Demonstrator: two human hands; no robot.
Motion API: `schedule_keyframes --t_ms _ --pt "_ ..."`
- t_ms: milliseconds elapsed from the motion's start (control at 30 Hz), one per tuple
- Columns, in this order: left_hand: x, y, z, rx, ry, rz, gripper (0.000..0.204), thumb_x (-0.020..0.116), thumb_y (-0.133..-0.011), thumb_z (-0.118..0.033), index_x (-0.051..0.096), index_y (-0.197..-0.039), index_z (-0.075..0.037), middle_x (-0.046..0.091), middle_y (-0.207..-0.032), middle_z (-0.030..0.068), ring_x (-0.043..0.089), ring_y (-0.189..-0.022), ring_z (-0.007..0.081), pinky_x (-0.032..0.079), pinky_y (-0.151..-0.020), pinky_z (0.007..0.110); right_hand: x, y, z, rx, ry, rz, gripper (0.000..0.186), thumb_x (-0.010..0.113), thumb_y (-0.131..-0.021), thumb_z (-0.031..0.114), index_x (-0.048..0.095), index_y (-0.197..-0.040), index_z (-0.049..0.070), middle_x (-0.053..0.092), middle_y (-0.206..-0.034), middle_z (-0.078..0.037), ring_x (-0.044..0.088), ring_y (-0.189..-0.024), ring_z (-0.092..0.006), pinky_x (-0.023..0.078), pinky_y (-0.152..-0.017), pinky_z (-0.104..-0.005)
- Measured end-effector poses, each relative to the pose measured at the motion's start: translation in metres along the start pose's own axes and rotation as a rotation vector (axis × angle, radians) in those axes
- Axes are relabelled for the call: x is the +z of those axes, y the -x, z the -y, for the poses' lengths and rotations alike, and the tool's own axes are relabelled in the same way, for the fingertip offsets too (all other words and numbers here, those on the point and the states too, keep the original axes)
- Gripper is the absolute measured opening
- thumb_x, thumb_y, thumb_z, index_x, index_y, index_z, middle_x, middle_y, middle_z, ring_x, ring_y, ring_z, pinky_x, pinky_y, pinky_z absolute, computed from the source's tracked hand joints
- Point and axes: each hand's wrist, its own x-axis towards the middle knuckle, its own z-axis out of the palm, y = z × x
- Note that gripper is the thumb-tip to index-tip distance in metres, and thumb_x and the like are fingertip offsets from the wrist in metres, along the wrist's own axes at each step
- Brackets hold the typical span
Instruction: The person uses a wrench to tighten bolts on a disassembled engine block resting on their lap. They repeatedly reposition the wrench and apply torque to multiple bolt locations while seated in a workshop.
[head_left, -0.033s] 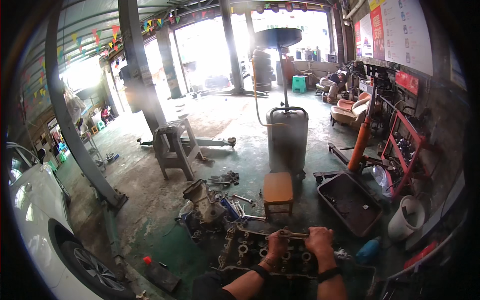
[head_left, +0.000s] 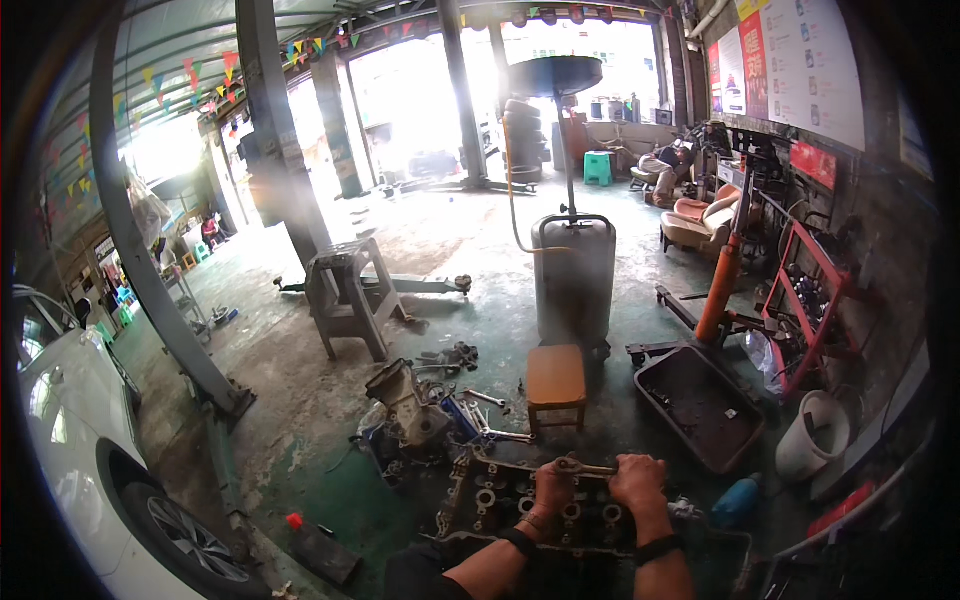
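Note:
An engine cylinder head lies in front of me, with a row of round openings along it. Above it a ratchet wrench runs level from left to right. My left hand is closed at the ratchet's head end, and my right hand is closed round the handle's other end. Whatever sits under the ratchet head is hidden by my left hand. Several spanners lie on the floor beyond the cylinder head, beside a dirty metal engine part.
A small wooden stool stands just ahead, with a grey wheeled tank behind it. To the right are a black tray, a white bucket and a blue bottle. A white car flanks the left. Someone sits far back right.

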Motion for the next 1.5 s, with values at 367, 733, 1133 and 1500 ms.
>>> schedule_keyframes --t_ms 367,733,1133,1500 --pt "-0.011 -0.021 0.027 0.014 -0.038 0.09 0.008 0.059 -0.083 -0.005 0.063 -0.076 -0.004 0.063 -0.066 0.0079 0.058 -0.06 0.0173 0.046 -0.054 0.033 -0.018 0.014 0.0 -0.198 -0.239 0.267 0.035 0.071 -0.077 0.036 0.071 -0.105 0.015 0.068 -0.107 -0.013 0.063 -0.105 -0.0314 0.049 -0.091 -0.042" --pt "-0.011 -0.015 0.006 0.202 -0.352 -0.045 0.02 0.057 -0.09 -0.006 0.057 -0.072 0.003 0.052 -0.059 0.0111 0.045 -0.056 0.0124 0.039 -0.049 0.036 -0.014 0.006 0.001 -0.178 -0.201 0.203 0.027 0.069 -0.077 0.03 0.072 -0.1 0.016 0.07 -0.101 -0.013 0.065 -0.1 -0.0336 0.05 -0.088 -0.0453" --pt "-0.021 -0.016 -0.004 0.215 -0.559 0.002 0.022 0.054 -0.092 -0.015 0.052 -0.075 -0.001 0.051 -0.067 0.0068 0.05 -0.062 0.0212 0.039 -0.055 0.038 -0.02 0.008 -0.003 -0.147 -0.249 0.132 0.026 0.064 -0.079 0.021 0.073 -0.1 0.01 0.07 -0.103 -0.015 0.067 -0.099 -0.0315 0.052 -0.089 -0.0418" --pt "-0.028 -0.038 0.018 0.2 -0.813 0.04 0.01 0.063 -0.085 -0.014 0.056 -0.082 -0.007 0.057 -0.071 0.0039 0.057 -0.071 0.0201 0.044 -0.058 0.035 -0.014 0.007 0.011 -0.162 -0.27 0.052 0.028 0.071 -0.076 0.031 0.073 -0.099 0.015 0.071 -0.096 -0.011 0.067 -0.096 -0.0306 0.052 -0.086 -0.0426"
